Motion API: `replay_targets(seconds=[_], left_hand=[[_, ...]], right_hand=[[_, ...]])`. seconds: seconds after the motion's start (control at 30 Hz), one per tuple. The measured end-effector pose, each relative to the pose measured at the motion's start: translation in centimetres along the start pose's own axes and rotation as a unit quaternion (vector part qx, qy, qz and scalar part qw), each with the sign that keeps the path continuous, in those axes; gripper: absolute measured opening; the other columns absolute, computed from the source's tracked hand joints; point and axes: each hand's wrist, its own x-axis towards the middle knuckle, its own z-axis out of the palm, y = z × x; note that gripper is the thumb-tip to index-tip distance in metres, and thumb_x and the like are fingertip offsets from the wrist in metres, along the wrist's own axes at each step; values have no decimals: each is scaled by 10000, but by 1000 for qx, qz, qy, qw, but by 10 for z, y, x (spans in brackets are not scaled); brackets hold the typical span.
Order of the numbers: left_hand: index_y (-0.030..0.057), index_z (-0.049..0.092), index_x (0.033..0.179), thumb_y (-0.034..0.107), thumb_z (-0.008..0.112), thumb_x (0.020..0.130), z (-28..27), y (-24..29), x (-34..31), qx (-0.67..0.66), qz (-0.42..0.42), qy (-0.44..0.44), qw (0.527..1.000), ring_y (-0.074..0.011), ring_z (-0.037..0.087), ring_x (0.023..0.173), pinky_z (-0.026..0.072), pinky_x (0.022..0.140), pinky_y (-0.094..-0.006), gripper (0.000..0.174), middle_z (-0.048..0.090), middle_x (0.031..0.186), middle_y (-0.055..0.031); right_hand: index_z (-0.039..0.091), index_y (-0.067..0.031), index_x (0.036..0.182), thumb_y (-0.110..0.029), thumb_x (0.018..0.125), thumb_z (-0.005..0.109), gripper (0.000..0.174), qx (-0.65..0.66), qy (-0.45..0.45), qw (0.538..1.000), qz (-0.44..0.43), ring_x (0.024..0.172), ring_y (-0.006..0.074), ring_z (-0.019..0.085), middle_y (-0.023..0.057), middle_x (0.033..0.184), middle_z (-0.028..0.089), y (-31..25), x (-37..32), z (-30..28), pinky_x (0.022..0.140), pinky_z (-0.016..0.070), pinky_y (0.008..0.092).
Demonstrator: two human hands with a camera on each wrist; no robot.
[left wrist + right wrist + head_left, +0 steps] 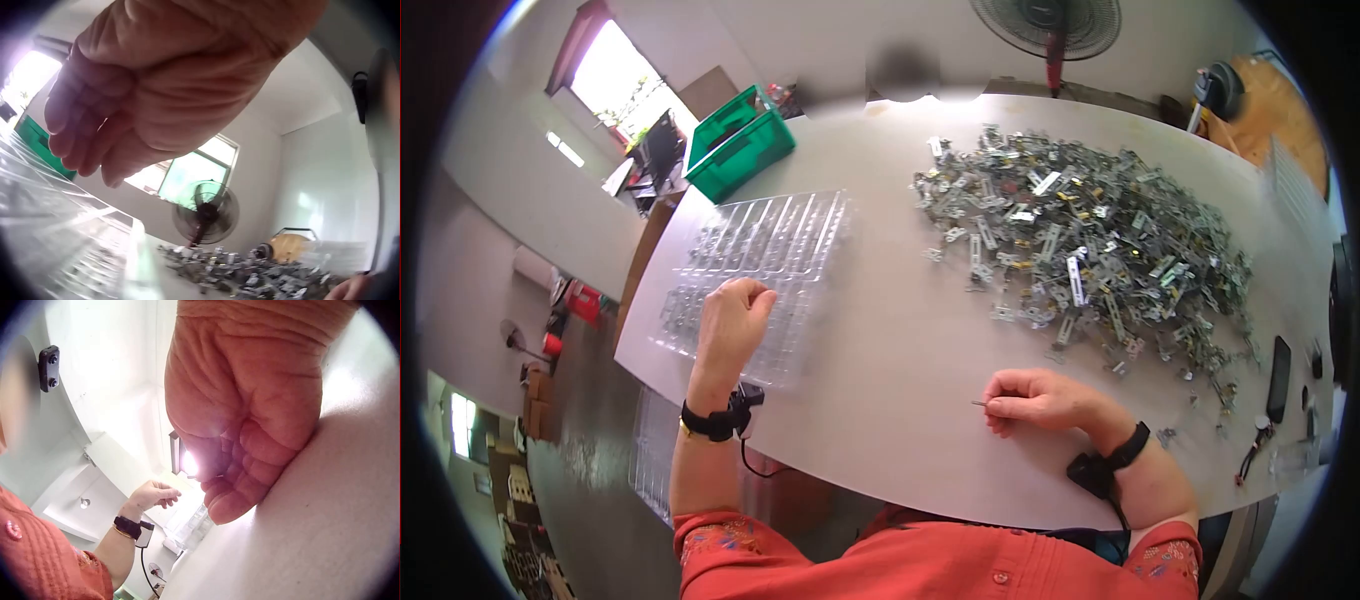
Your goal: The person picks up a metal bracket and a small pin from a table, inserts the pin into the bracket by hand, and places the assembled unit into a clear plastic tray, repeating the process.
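Note:
My right hand (1040, 400) is low over the tabletop, its thumb and forefinger pinching a small thin metal pin (978, 403). In the right wrist view only a short end of that pin shows past the fingertips. My left hand (738, 318) hangs above a clear plastic tray (775, 352), its fingers loosely bent and nothing seen between them in the left wrist view (94, 125). The tray has rows of pockets with small metal parts in them. A large pile of metal brackets (1090, 240) spreads over the table's far right side.
A green crate (745, 150) stands at the table's far left corner. A black phone (1279, 380) and a small cord (1252, 450) lie at the right edge. More clear trays (652, 450) sit below the table's left edge. A fan (1050, 20) stands behind the table.

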Motion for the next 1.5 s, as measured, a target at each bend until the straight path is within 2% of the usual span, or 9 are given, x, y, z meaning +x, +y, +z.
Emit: replay_targets(seconds=[0.2,0.33,0.5,0.53,0.6,0.73,0.97,1.17,1.5], left_hand=[[2,702,993,101,725,874,16,119,-38,-155,255,-164,940,-266,678,813,533,726,-361,156,662,898,-143],[38,668,1052,106,717,893,30,175,-67,-288,454,-353,766,-341,645,908,533,802,-418,179,642,1001,-152],[37,668,1098,78,700,911,41,216,-55,-457,463,-453,609,-328,653,955,533,823,-400,194,650,1046,-127],[47,675,1125,78,707,911,42,215,-48,-404,373,-522,652,-277,664,967,532,829,-380,218,666,1060,-114],[46,703,1073,67,705,907,79,212,-27,-426,404,-383,713,-225,668,905,532,786,-317,167,684,1024,-99],[15,716,1031,93,686,942,129,199,25,-434,243,-262,827,-54,607,831,501,738,-233,123,705,904,-2],[2,704,1019,127,701,869,195,140,117,-199,173,53,963,-212,654,817,527,748,-330,195,665,905,-122],[-3,678,975,160,685,821,213,136,130,-104,150,6,983,-362,618,1010,488,900,-454,225,646,988,-188],[4,676,942,174,676,821,230,137,140,-1,157,10,987,-353,608,1018,459,905,-453,208,641,1005,-184]], right_hand=[[626,-30,1104,-200,1014,617,193,-61,-62,996,-16,893,104,640,23,956,676,7,-1,-9,833,522,263],[654,-33,1180,-182,979,661,250,-108,-121,983,-90,1022,122,611,25,1031,678,8,-6,-8,930,480,290],[663,-55,1202,-226,950,701,307,39,-107,972,-207,1099,129,580,61,1134,668,4,-29,-9,955,463,322],[669,-51,1125,-231,964,685,242,-33,-129,973,-189,1049,155,591,63,1070,652,-2,-25,-9,935,468,329],[672,-46,1036,-227,984,659,189,-147,-164,961,-166,982,184,599,65,992,627,-6,-10,-9,907,472,327],[671,-28,1045,-208,995,643,189,-155,-176,965,-115,1066,175,579,67,1084,628,5,-3,-15,946,456,313],[671,-16,1086,-219,1003,634,222,-106,-176,973,-102,1052,141,584,47,1095,647,4,0,-18,936,471,298],[670,-11,1087,-230,1008,627,236,-90,-178,976,-84,1051,131,582,46,1105,652,4,0,-19,934,471,291],[654,-6,1053,-209,1018,607,212,-86,-176,980,-41,1127,190,576,91,1161,645,-1,-2,-18,1001,438,332]])
